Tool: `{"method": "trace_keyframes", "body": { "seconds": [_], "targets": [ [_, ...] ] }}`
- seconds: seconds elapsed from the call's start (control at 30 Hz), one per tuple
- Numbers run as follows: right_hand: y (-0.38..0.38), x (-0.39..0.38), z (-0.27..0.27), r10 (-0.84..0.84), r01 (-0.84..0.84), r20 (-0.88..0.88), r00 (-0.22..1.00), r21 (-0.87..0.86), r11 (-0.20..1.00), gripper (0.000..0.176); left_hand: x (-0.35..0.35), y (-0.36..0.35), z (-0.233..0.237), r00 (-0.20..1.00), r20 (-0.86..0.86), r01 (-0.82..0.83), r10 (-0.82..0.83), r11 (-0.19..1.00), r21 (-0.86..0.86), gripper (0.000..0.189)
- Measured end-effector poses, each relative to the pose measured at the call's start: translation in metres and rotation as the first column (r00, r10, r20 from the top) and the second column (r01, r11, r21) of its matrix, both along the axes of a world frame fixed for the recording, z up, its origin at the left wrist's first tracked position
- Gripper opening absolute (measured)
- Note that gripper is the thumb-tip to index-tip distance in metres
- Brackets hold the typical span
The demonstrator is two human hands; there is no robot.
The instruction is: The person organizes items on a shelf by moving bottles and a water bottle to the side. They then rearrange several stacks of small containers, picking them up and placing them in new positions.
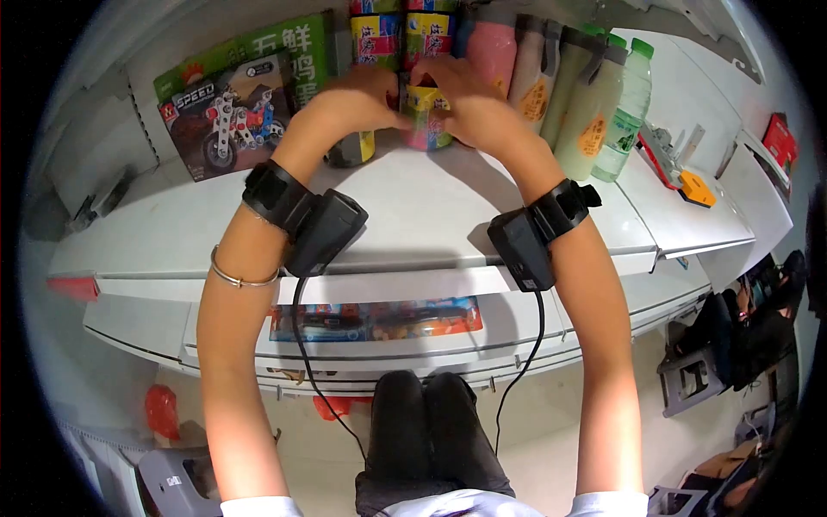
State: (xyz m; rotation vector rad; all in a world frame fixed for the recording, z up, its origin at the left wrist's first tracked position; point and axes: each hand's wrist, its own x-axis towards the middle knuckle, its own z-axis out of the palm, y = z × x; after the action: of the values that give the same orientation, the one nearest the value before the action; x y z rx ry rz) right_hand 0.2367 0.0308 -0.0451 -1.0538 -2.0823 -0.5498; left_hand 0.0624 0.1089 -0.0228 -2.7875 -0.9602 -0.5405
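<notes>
A pink, green and yellow printed roll pack [424, 121], apparently trash bags, stands on the white shelf. My right hand [469, 99] is closed round its upper right side, with fingers over the top and the thumb in front. On its left, my left hand [357, 95] curves with thumb and fingers apart. The left thumb reaches the pack's edge, and some fingertips are hidden. Below the left hand stands a black and yellow pack [353, 150]. Similar colourful packs [376, 41] are stacked behind both hands.
Left stands a SPEED motorcycle toy box [228, 116] before a green box [306, 43]. At right are a pink bottle [492, 47], pale bottles [590, 121], a clear water bottle [627, 112] and a red stapler-like tool [659, 157]. Wrist devices [327, 231] trail cables.
</notes>
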Motion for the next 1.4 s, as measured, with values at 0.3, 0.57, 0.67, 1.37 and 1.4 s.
{"method": "trace_keyframes", "body": {
  "seconds": [0.3,0.57,0.67,1.37,1.4],
  "targets": [
    [0.004,0.001,-0.001,-0.076,0.075,-0.02,0.997,-0.041,0.996,0.04,-0.027,-0.004,0.023,0.994,0.028,-0.097,0.104,0.978,-0.183,0.072],
    [0.006,-0.003,0.011,0.053,-0.003,-0.394,0.918,0.126,0.992,0.021,-0.033,-0.008,0.032,0.971,0.231,-0.028,0.066,0.986,-0.161,0.078],
    [0.007,-0.006,0.013,0.111,-0.07,-0.49,0.864,0.103,0.992,0.027,-0.032,0.015,0.038,0.821,0.565,0.016,-0.089,0.991,0.132,0.068],
    [0.009,-0.009,0.014,0.166,-0.086,-0.478,0.863,0.185,0.979,0.072,0.006,0.011,0.011,0.481,0.872,0.503,-0.088,0.843,-0.192,0.056],
    [0.007,-0.012,0.014,0.123,-0.03,-0.445,0.887,0.21,0.977,0.072,0.004,0.01,0.012,0.431,0.902,0.558,-0.023,0.793,-0.247,0.054]
  ]
}}
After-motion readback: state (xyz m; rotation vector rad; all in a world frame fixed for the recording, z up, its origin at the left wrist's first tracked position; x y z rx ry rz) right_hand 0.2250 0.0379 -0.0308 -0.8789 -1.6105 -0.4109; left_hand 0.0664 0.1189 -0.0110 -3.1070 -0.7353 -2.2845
